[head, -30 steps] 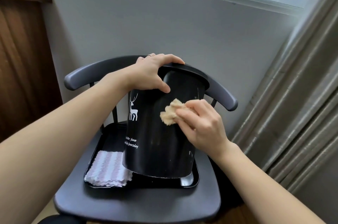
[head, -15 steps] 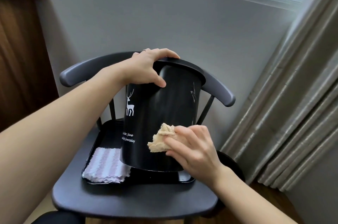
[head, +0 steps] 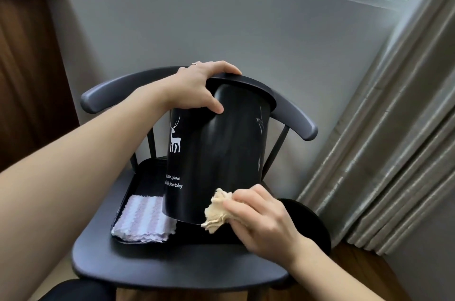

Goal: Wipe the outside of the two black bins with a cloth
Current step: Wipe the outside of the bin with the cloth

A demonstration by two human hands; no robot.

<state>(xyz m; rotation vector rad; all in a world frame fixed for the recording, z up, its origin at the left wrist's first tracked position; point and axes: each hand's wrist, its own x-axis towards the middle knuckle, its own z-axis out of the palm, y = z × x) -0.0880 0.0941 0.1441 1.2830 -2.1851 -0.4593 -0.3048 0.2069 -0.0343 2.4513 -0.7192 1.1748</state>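
Observation:
A black bin (head: 221,153) with a white deer print and white lettering stands tilted on a black tray (head: 138,177) on a dark chair. My left hand (head: 197,89) grips the bin's rim at the top, thumb on the front wall. My right hand (head: 261,224) holds a crumpled beige cloth (head: 216,209) against the bin's lower front edge. A second black round object (head: 312,224), partly hidden behind my right hand and the chair seat, sits low at the right; whether it is the other bin I cannot tell.
A folded pink-and-white striped cloth (head: 145,219) lies in the tray's left front corner. The chair's curved backrest (head: 295,118) runs behind the bin. A grey wall is behind, grey curtains (head: 394,153) hang at the right, and a wooden door (head: 24,79) is at the left.
My right hand has slid the beige cloth down the bin's front, from near the top to the bottom edge. My left hand has kept its grip on the rim.

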